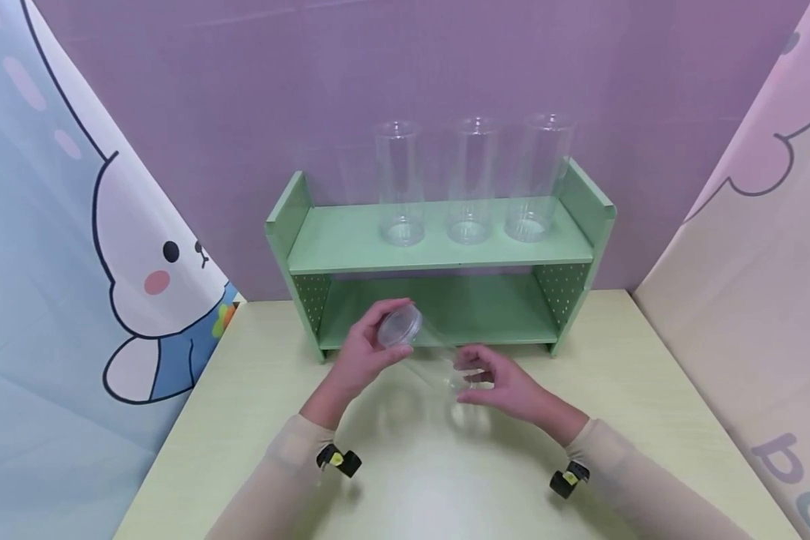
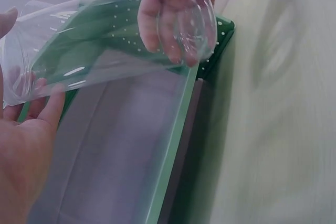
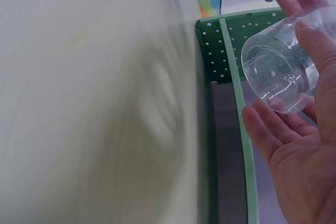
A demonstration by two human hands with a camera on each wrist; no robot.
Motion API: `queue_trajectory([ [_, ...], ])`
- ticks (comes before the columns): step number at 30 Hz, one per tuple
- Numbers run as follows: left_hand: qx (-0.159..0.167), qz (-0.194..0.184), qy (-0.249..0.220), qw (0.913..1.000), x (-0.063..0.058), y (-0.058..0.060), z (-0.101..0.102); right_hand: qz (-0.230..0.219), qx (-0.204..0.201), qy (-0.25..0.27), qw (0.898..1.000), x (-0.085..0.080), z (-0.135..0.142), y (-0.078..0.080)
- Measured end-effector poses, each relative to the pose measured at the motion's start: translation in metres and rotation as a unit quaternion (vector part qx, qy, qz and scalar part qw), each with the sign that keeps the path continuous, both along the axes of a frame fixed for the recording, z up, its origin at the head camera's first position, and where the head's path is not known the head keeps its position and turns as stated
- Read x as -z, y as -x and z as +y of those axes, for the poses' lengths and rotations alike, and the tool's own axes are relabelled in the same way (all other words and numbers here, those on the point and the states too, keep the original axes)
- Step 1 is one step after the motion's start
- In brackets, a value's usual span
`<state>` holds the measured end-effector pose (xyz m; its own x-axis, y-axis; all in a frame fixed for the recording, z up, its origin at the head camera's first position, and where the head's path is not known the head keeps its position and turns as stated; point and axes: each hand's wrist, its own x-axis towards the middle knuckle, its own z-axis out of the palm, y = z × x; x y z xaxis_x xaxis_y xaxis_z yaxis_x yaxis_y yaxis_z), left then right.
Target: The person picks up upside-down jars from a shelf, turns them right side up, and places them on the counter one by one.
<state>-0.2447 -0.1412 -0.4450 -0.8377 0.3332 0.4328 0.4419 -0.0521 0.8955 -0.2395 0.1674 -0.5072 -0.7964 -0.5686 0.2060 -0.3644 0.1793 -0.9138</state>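
Note:
A clear plastic cylinder jar [image 1: 432, 360] is held in the air between both hands, tilted with its left end higher. My left hand [image 1: 359, 356] grips the upper end, thumb and fingers around a round rim or lid [image 1: 400, 326]; which of the two it is, I cannot tell. Around the lower end curl the fingers and thumb of my right hand [image 1: 509, 388]. The right wrist view shows the jar's round base [image 3: 273, 74] between that thumb and the fingers. No contents show through the transparent wall [image 2: 89, 51].
Just beyond the hands stands a green two-tier shelf [image 1: 351, 236] with dotted side panels. On its upper board are three clear cylinders, left [image 1: 401, 187], middle [image 1: 471, 187] and right [image 1: 536, 184]. A pale table [image 1: 418, 487] lies beneath; printed cloth hangs on both sides.

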Motion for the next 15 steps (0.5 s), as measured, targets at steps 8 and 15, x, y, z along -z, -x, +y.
queue_trajectory([
  [8, 0.013, 0.008, 0.003, 0.9999, -0.001, 0.001, 0.009, -0.003, -0.005, -0.005, 1.0, 0.006, -0.009, -0.002],
  [15, 0.013, 0.023, 0.015, 0.9995, -0.002, 0.001, 0.014, -0.009, -0.012, -0.01, 1.0, 0.008, -0.016, -0.003],
])
